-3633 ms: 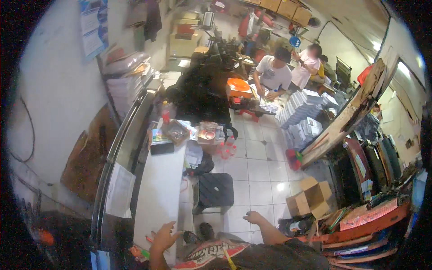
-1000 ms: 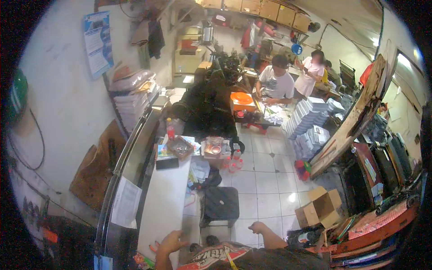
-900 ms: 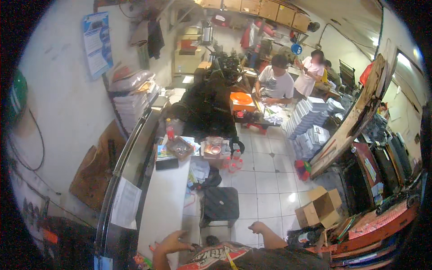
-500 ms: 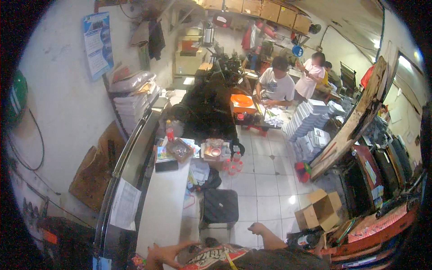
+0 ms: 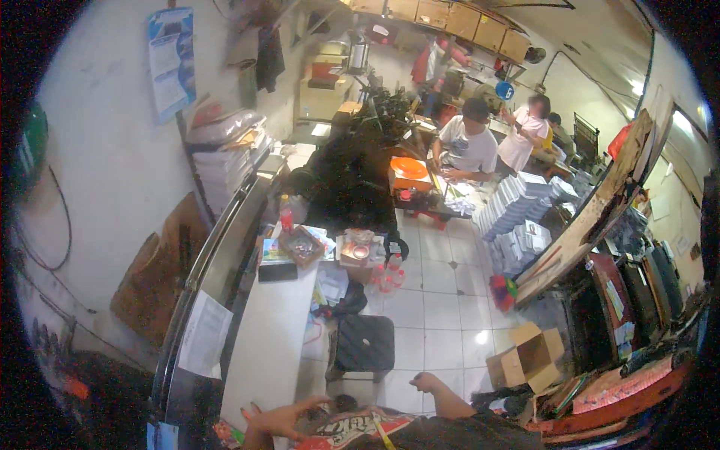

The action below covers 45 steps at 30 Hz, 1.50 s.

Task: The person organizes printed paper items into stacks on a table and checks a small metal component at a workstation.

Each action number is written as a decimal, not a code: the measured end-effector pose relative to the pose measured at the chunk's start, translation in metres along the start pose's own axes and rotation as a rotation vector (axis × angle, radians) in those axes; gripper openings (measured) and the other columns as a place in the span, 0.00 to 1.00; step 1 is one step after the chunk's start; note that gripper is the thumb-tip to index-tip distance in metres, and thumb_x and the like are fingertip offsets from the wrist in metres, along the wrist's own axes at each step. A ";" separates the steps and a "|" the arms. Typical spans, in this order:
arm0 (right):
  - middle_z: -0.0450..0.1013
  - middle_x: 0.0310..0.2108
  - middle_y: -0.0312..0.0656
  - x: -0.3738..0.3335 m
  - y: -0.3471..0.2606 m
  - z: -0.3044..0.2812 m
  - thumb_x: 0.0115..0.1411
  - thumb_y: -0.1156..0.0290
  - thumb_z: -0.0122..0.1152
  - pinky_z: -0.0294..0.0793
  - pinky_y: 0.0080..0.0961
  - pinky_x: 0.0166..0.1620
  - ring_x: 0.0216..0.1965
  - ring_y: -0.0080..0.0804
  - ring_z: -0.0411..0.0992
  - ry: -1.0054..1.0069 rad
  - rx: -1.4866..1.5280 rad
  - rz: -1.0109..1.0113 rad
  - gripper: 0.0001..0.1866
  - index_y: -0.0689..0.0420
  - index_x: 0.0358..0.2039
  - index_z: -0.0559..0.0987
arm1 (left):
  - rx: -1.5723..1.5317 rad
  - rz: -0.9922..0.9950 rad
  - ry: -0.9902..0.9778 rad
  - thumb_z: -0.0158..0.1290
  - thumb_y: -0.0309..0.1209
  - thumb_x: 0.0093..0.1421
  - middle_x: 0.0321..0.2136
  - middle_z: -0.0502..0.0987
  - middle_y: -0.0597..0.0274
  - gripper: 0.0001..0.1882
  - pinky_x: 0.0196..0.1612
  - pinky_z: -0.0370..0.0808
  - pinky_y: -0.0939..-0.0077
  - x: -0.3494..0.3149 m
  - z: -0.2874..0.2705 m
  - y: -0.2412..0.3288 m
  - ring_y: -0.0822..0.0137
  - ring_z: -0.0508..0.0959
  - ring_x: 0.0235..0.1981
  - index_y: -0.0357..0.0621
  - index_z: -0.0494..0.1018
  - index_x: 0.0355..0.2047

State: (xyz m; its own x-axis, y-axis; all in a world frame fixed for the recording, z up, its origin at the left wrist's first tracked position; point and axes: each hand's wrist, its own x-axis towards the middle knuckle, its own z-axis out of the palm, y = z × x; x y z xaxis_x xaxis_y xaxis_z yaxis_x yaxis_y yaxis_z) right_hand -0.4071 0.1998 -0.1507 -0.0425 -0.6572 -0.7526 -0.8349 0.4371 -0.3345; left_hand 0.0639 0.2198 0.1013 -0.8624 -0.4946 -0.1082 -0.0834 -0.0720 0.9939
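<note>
At the near end of a long white table (image 5: 262,352), my left hand (image 5: 281,421) lies in front of my body with its fingers apart. No held thing shows in it. A small colourful item (image 5: 226,433) sits at the table edge beside that hand. Out over the tiled floor, my right hand (image 5: 427,382) is curled closed, with nothing visible in it. A black-topped stool (image 5: 365,341) stands ahead, between my hands and the things further along the table. Part of my dark printed shirt (image 5: 360,429) with a yellow strip fills the lower edge.
On the table lie a black flat case (image 5: 278,271) and a tray of small items (image 5: 303,247), near a red bottle (image 5: 286,214). An open cardboard box (image 5: 529,356) rests on the floor at right. Paper stacks (image 5: 517,202) and a co-worker in white (image 5: 466,142) are further off.
The view has shifted slightly, so the room sits a little lower in it. My left hand's fingers look more spread; my right hand stays closed in about the same place.
</note>
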 end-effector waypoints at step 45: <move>0.76 0.28 0.44 0.036 0.000 0.000 0.54 0.51 0.58 0.75 0.28 0.27 0.25 0.32 0.74 -0.119 0.010 0.008 0.26 0.61 0.43 0.75 | -0.197 -0.262 0.573 0.52 0.34 0.59 0.40 0.76 0.57 0.21 0.47 0.71 0.71 0.026 0.014 -0.028 0.66 0.75 0.42 0.42 0.65 0.52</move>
State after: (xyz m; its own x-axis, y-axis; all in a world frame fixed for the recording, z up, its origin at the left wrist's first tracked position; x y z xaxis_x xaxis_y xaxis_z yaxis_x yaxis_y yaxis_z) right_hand -0.4085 0.1756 -0.1779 0.0173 -0.5761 -0.8172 -0.8294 0.4481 -0.3335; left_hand 0.0364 0.2211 0.0712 -0.4191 -0.8178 -0.3943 -0.1151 -0.3829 0.9166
